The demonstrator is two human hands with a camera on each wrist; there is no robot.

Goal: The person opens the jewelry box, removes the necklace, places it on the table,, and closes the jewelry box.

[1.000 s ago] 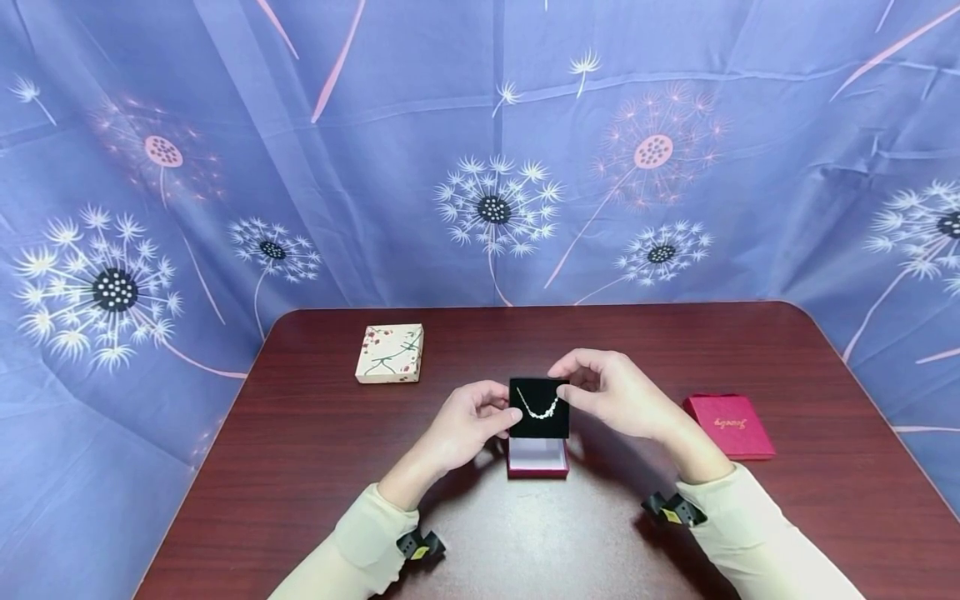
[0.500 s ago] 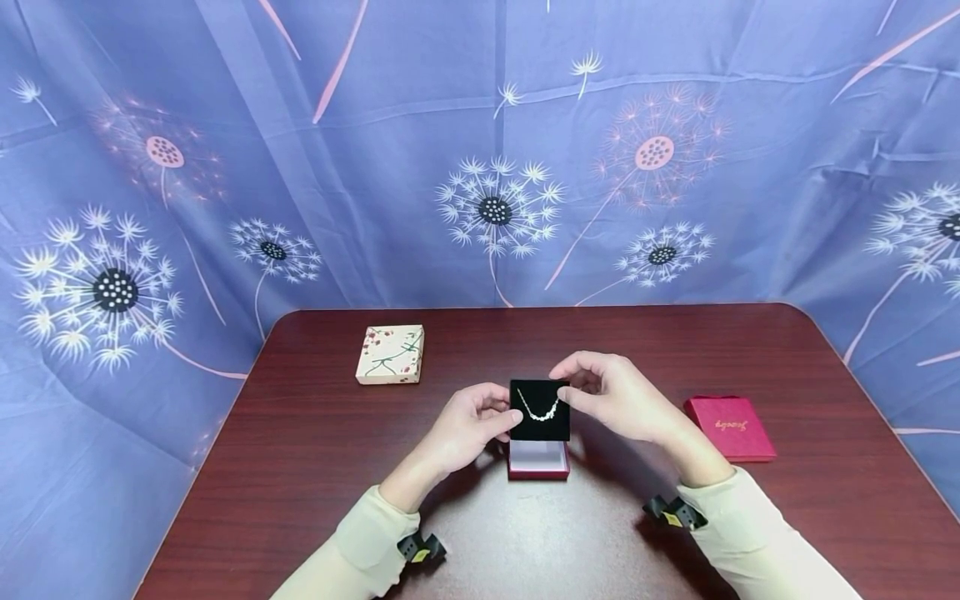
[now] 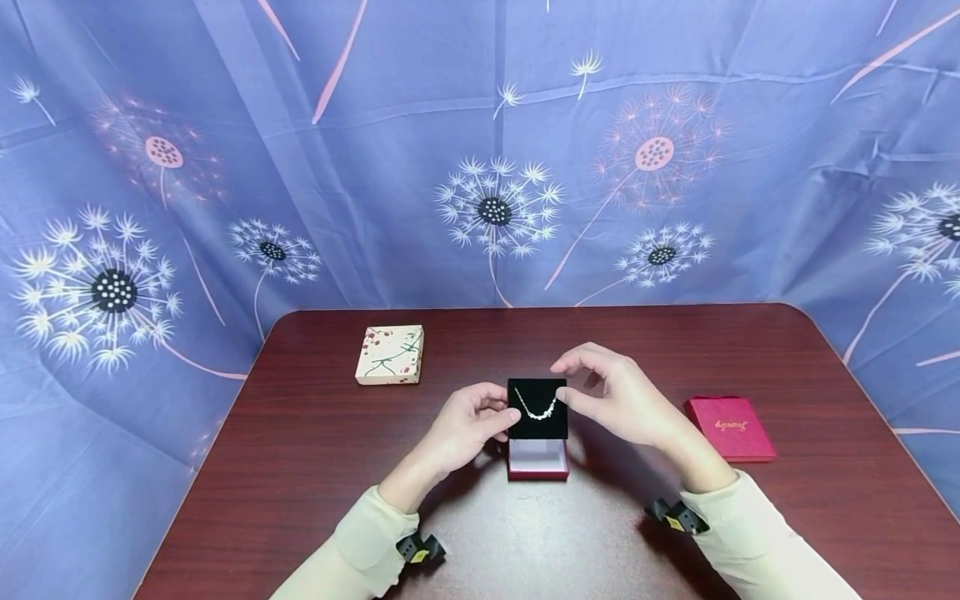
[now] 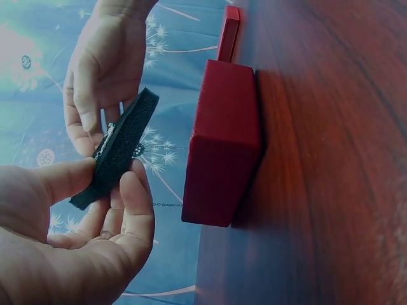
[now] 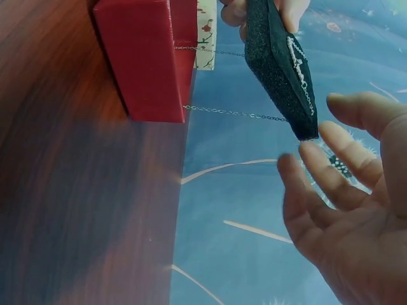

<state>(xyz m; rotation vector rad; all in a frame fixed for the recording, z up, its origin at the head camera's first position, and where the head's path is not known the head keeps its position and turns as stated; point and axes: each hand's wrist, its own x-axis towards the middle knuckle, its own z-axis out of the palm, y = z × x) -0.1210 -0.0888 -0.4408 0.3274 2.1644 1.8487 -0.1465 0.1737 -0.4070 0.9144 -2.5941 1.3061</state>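
In the head view, a black foam pad (image 3: 528,429) is tilted up above an open red jewelry box (image 3: 538,476) with a pale inside. A silver necklace (image 3: 538,415) curves across the pad's face. My left hand (image 3: 465,425) pinches the pad's left edge, thumb in front and fingers behind. Beside the opposite edge is my right hand (image 3: 618,396), its fingers loosely spread; in the right wrist view a gap shows between the thumb (image 5: 362,113) and the pad. Two lengths of thin chain (image 5: 222,112) run from behind the pad into the box.
A red lid (image 3: 731,427) with gold lettering lies to the right on the dark wooden table (image 3: 315,467). Toward the back left sits a cream box (image 3: 390,355) with a floral print. A blue dandelion-print cloth (image 3: 397,233) hangs behind the table.
My right hand has let go of the pad's right edge and spread its fingers slightly. The pad has shifted a touch left in my left hand. The box and lid stay put.
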